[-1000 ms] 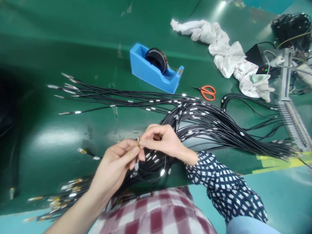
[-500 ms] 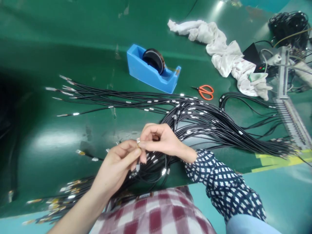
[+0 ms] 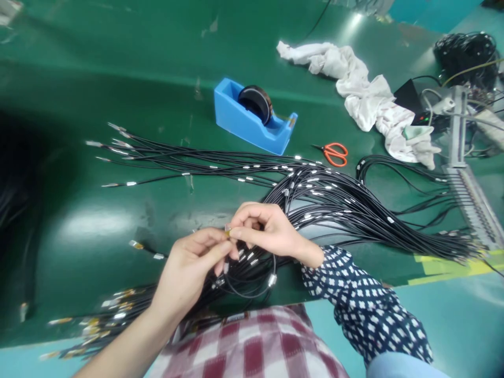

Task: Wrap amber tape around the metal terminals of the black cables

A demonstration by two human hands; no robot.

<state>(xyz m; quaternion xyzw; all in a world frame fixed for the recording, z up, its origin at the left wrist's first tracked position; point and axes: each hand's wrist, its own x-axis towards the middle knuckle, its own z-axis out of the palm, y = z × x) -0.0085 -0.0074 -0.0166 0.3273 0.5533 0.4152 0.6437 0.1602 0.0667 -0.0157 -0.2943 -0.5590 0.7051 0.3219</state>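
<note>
My left hand [image 3: 189, 265] and my right hand [image 3: 270, 228] meet over the middle of a bundle of black cables [image 3: 338, 202]. Between their fingertips is a small cable end [image 3: 227, 231], whitish with an amber, tape-like wrap. Thumb and forefinger of each hand are pinched on it, and the fingers hide most of it. A thin black cable loop [image 3: 252, 296] with a white label hangs just below. Left of my left hand, another cable end [image 3: 136, 245] with an amber band sticks out over the green table [image 3: 98, 220].
Beyond the cables stand a blue tape dispenser [image 3: 252, 131] with an amber roll and orange-handled scissors [image 3: 334, 154]. White crumpled cloth [image 3: 366, 100] lies at the back right, near a slotted metal rack [image 3: 474, 202]. Several amber-wrapped cable ends [image 3: 98, 325] lie at the front left.
The whole view has shifted slightly, so things sit a little further right and lower. Both hands keep their pinch on the cable end, with more amber now showing at the fingertips.
</note>
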